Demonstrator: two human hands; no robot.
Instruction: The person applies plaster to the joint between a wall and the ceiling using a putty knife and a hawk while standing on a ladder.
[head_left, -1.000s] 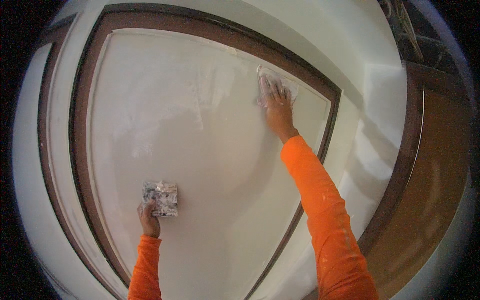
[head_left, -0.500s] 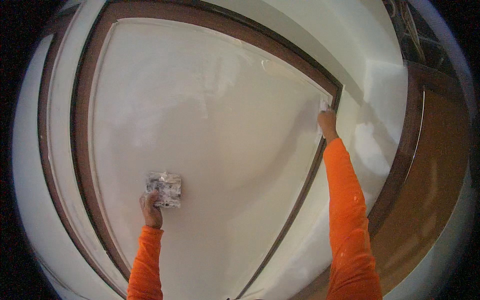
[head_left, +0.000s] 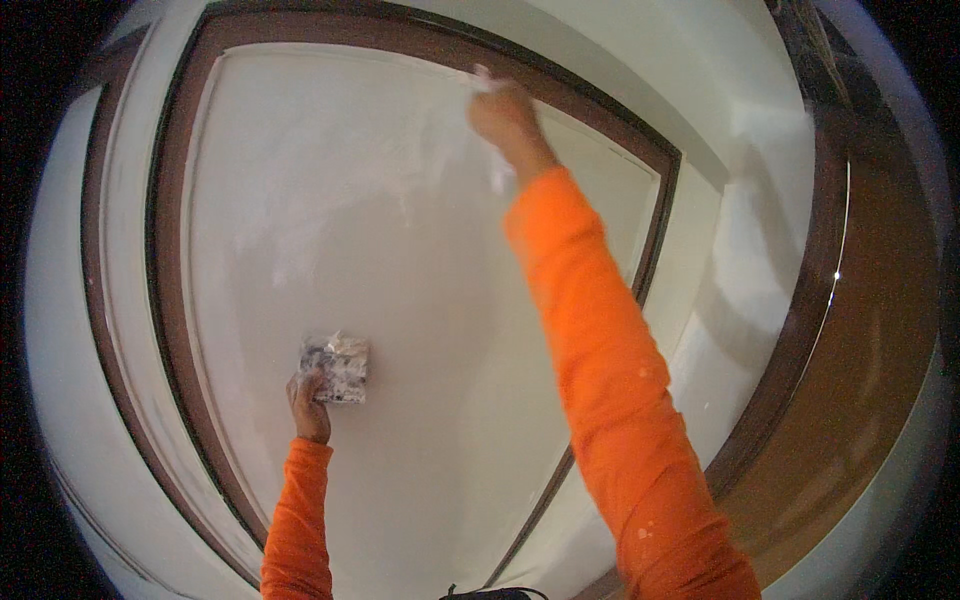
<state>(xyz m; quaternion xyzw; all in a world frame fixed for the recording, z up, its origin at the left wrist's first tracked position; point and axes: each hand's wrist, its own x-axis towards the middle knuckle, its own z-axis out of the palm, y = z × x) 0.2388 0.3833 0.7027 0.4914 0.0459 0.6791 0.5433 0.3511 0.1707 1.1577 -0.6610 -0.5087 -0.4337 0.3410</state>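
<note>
Smeared plate (head_left: 342, 372) before lower-left part of white panel (head_left: 420, 290); left hand (head_left: 308, 402) closed on its lower-left corner. Right hand (head_left: 508, 118), motion-blurred, curled round pale tool (head_left: 484, 78) at panel's top edge, by brown frame (head_left: 171, 220).

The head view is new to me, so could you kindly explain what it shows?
There is no machine here, just a person's two bare hands in orange sleeves. A wide fisheye camera on the head takes the picture, so straight edges bend. Before the person is a white panel with paler patches on its surface, inside a brown frame. The left hand holds a smeared, squarish plate. The right hand, near the panel's top edge, seems to hold a pale thing, too blurred to identify.
</note>
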